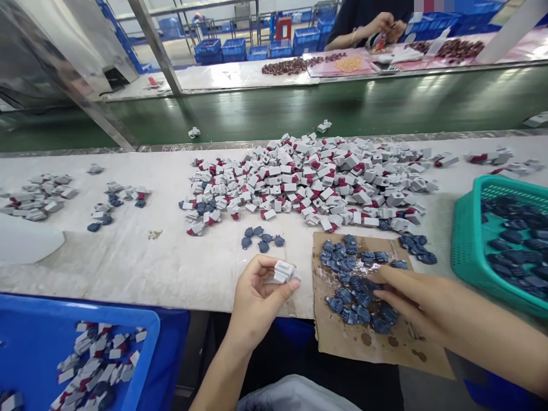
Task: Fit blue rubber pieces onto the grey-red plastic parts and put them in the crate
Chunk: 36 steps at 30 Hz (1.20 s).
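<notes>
In my left hand, thumb and fingers pinch a light grey plastic part with a stepped, blocky shape, held above the table's front edge. My right hand reaches over a piece of brown cardboard, its fingers closed at a dark blue plastic part among many alike. Those dark blue parts look like small moulded fists and lie scattered on the wet-spotted cardboard. A few more blue pieces rest on the white table just beyond my left hand.
A large heap of grey and dark red parts covers the mid-table. At right stands a green basket of blue pieces; at lower left, a blue bin of assembled parts. Behind runs a green conveyor; a co-worker's hands are across it.
</notes>
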### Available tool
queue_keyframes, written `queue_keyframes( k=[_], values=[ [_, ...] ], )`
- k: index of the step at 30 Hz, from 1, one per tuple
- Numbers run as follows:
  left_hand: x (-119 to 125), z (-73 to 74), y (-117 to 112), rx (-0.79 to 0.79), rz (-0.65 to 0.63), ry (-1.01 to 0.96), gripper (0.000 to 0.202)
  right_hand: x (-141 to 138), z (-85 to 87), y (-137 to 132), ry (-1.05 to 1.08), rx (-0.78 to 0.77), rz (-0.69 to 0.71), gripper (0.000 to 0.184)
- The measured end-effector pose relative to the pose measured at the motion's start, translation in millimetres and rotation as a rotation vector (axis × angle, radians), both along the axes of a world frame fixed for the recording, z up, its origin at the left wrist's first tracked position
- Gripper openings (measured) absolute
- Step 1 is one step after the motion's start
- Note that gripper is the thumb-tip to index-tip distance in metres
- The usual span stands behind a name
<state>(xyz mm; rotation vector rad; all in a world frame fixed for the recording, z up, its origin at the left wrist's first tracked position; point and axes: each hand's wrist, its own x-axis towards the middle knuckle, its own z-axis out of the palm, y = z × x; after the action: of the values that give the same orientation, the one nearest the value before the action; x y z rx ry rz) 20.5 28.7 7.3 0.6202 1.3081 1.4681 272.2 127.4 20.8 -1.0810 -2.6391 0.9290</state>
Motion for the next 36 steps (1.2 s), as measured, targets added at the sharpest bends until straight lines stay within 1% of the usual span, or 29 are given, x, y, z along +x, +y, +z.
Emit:
queue_keyframes(
  k=[2, 6, 8, 10, 12, 15, 18, 20, 22, 25, 27, 28, 29, 31, 32, 33, 34, 36],
  values=[
    [6.9, 2.5, -2.1, 0.038, -0.029, -0.06, 0.024, -7.0, 8.7, -5.1, 0.055, 0.091, 0.002, 0.019],
    [21.5, 9.3, -5.4, 0.113, -0.073, -0.134, 0.023, -35.7, 28.2, -29.1, 0.236, 0.242, -0.085, 0.015],
    [25.8, 12.5, -7.0, 0.132, -0.069, -0.127, 0.023, -51.0, 34.0, -39.4, 0.295, 0.296, -0.062, 0.01],
    [27.4, 14.8, -8.5, 0.152, -0.071, -0.1, 0.024, -61.8, 36.2, -44.2, 0.32, 0.315, -0.026, 0.008],
    [27.1, 16.3, -9.6, 0.177, -0.072, -0.068, 0.024, -66.7, 36.3, -44.2, 0.34, 0.317, 0.002, 0.007],
    [24.8, 17.5, -10.4, 0.205, -0.075, -0.017, 0.023, -66.3, 36.0, -40.6, 0.346, 0.308, 0.061, 0.008],
    [21.2, 17.8, -12.0, 0.199, -0.106, 0.051, 0.022, -63.8, 39.4, -36.6, 0.292, 0.276, 0.171, 0.012],
    [19.0, 16.8, -14.2, 0.194, -0.145, 0.096, 0.025, -63.8, 44.5, -33.5, 0.256, 0.219, 0.248, 0.017],
    [18.2, 14.3, -17.2, 0.199, -0.159, 0.103, 0.028, -65.6, 50.4, -30.2, 0.25, 0.136, 0.292, 0.02],
    [21.5, 9.7, -22.8, 0.234, -0.1, 0.056, 0.029, -70.5, 55.2, -26.7, 0.308, 0.019, 0.309, 0.019],
    [26.6, 8.9, -26.9, 0.242, -0.058, 0.033, 0.027, -73.9, 52.0, -28.2, 0.347, -0.056, 0.297, 0.018],
    [29.3, 10.0, -28.8, 0.24, -0.036, 0.013, 0.026, -75.5, 48.2, -30.6, 0.362, -0.139, 0.287, 0.017],
    [31.4, 12.2, -30.3, 0.231, -0.014, -0.006, 0.025, -77.1, 43.4, -34.0, 0.373, -0.262, 0.279, 0.017],
    [32.5, 20.1, -31.5, 0.195, 0.01, -0.032, 0.024, -80.6, 33.0, -42.2, 0.418, -0.561, 0.226, 0.019],
    [30.7, 25.1, -30.9, 0.168, 0.0, -0.044, 0.025, -82.9, 29.1, -46.0, 0.459, -0.692, 0.178, 0.02],
    [27.5, 30.3, -29.6, 0.139, -0.017, -0.059, 0.026, -85.6, 27.0, -48.7, 0.51, -0.776, 0.121, 0.021],
    [23.1, 35.3, -27.9, 0.112, -0.04, -0.083, 0.028, -88.7, 27.1, -50.0, 0.556, -0.801, 0.063, 0.023],
    [13.0, 42.8, -24.7, 0.086, -0.043, -0.166, 0.032, -96.0, 33.9, -47.7, 0.609, -0.736, -0.018, 0.028]
  ],
)
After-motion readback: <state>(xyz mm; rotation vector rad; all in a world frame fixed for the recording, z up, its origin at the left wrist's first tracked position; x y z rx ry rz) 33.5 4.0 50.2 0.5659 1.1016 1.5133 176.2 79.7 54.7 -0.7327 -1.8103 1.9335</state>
